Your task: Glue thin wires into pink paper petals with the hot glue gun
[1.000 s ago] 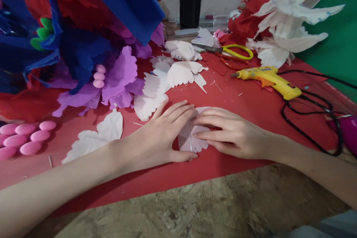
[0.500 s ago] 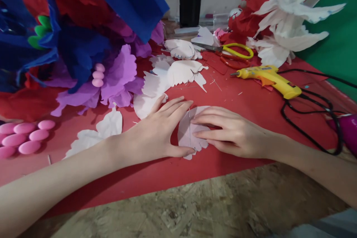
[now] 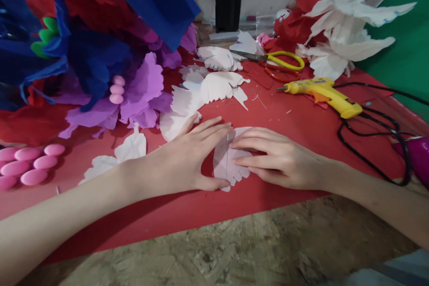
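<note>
Petal (image 3: pixel 234 173) lies on the red surface (image 3: pixel 187 216) between both hands. Left hand (image 3: pixel 187 156) has shifted slightly left since a second ago, baring more petal beside the wire (image 3: pixel 227 156); it spreads wide, gripping nothing, thumb overlapping the petal's lower edge. Right hand (image 3: pixel 284 156), loosely open, rests its fingers on the petal. Scissors (image 3: pixel 264 58) and glue gun (image 3: pixel 330 94) lie beyond, not blocking.

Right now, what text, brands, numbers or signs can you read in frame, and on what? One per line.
No text is legible.
Yellow hot glue gun: printed label on the body, too small and blurred to read.
Magenta object at right edge: faint pale marks, unreadable.
Stacked white petal cut-outs: blue lines, no lettering I can make out.
White petal-shaped piece in the centre foreground: no lettering visible.
</note>
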The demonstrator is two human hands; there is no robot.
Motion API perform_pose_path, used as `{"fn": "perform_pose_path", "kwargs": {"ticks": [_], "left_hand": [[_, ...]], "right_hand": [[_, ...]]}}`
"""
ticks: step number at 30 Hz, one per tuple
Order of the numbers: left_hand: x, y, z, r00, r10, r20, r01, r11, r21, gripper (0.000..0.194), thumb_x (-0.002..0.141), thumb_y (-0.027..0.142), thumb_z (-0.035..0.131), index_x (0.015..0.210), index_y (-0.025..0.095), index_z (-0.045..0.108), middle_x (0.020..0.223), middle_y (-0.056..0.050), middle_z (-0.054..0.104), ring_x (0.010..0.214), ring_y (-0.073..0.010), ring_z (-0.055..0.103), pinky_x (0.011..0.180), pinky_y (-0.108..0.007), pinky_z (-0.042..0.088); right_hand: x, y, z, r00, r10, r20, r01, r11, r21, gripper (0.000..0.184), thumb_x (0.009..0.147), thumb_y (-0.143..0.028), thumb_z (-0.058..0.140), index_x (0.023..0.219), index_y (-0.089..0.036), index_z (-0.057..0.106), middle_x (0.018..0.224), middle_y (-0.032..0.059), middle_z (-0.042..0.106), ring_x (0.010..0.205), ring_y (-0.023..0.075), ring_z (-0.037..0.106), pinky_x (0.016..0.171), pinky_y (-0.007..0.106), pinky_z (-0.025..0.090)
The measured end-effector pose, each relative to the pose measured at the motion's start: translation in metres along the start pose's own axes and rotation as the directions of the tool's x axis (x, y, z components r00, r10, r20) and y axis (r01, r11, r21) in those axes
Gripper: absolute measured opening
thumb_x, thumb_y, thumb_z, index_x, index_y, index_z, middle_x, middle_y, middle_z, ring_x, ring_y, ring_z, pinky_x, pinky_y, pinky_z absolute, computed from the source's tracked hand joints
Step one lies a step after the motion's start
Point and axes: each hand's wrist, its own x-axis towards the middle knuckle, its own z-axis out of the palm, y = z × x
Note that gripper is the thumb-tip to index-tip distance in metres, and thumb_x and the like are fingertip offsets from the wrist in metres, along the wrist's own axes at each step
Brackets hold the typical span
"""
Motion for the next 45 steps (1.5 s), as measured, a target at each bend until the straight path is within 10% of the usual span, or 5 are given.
{"fn": "perform_pose_path", "kwargs": {"ticks": [45], "left_hand": [[-0.0016,-0.0022,0.0041,0.999,0.033,0.008,-0.034,0.998,0.055,0.089,0.07,0.063,0.06,0.138,0.013,0.032,0.148,-0.012,0.027,0.14,-0.0273,0.016,0.114,-0.049,0.004]], "right_hand": [[-0.0004,-0.0012,-0.0006,1.0,0.01,0.005,-0.01,0.999,-0.038,0.025,0.088,-0.016,0.043,0.101,-0.013,0.063,0.112,0.012,0.062,0.112,0.02,0.05,0.093,0.041,0.044]]}}
